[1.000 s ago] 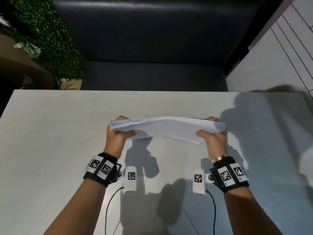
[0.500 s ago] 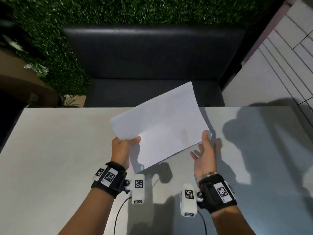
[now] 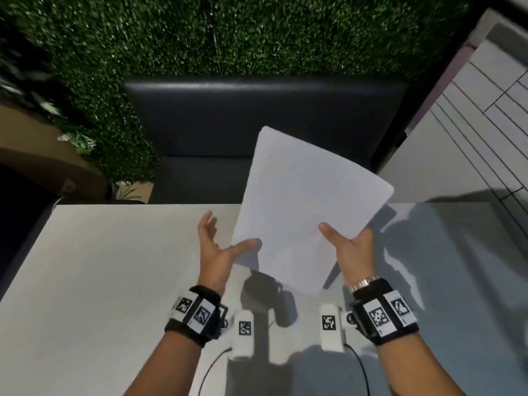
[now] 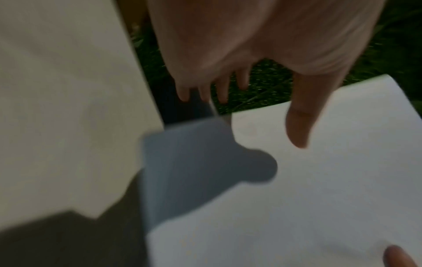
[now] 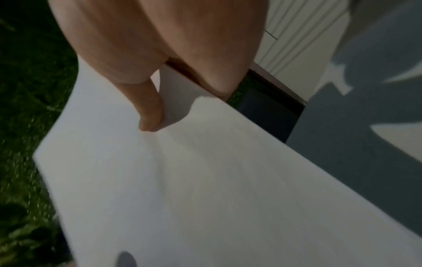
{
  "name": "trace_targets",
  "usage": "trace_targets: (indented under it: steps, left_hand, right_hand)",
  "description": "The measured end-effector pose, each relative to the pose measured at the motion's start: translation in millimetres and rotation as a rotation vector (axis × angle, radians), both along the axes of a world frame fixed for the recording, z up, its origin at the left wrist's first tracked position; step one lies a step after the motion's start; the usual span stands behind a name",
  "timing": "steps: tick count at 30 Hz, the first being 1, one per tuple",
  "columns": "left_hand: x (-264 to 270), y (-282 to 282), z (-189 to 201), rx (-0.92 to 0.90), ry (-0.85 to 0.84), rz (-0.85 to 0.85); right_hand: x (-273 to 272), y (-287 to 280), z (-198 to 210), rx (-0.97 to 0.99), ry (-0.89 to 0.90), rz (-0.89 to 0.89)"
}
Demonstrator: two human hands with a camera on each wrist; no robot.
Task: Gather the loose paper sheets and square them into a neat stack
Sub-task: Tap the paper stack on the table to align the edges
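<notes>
Right hand (image 3: 350,254) has its thumb and fingers pinching the white paper stack (image 3: 303,207) up over the pale table (image 3: 94,281), left hand (image 3: 215,247) splayed beside it, so I'd grab both long edges and tap it down.

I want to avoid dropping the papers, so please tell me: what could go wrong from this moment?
1. Only the right hand grips the paper stack, thumb on top at one edge; the sheets could fan out or slide apart.
2. The left hand is open beside the stack, so its lower corner may sag.
3. The stack is tilted above the table; loose sheets might fall.
</notes>
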State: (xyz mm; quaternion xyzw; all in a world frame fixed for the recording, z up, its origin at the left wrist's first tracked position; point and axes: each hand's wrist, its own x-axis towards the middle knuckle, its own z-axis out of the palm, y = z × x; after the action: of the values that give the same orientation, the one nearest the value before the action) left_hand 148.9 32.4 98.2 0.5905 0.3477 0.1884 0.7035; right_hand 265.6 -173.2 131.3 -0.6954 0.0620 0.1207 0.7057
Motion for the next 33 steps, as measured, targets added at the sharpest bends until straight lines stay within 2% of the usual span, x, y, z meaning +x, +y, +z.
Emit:
trace_targets:
  steps: [2,4,6,12,17,22,28,33]
  left_hand:
    - [9.4,9.4,10.8,0.139,-0.029,-0.207]
    - [17.8,12.0,21.1,0.116,-0.071,-0.278]
    - [20.3,7.1,20.8,0.097,-0.083,-0.238]
    - [4.2,-11.4,-14.4,0.035,-0.031,-0.192]
    - [6.9,-18.3,-16.2,0.033,-0.050,-0.177]
    - [5.9,-24.5,-17.7,0.062,-0.065,-0.106]
    - [4.5,-23.6,-43.2,0.109,0.088,-0.189]
    - [-3.5,-15.1,-27.3,0.139,0.117,-0.231]
  right_hand:
    - [2.2,-3.7,1.2,-0.060,-0.032,0.112]
    - [1.8,-3.6,-2.8,-0.093,-0.017,0.169]
    - [-0.1,-3.2,-9.9,-0.100,0.008,0.186]
    - [-10.3,-8.4,-45.8,-0.071,0.110,0.113]
    - [-13.9,-5.6,-47.7,-0.032,0.072,0.097]
    - [-18.3,-4.8,-50.9,0.002,0.049,0.006]
    - [-13.9,-1.8,-63.5,-0.070,0.084,0.081]
    - [-8.9,-12.3,-48.4,-0.015,0.104,0.183]
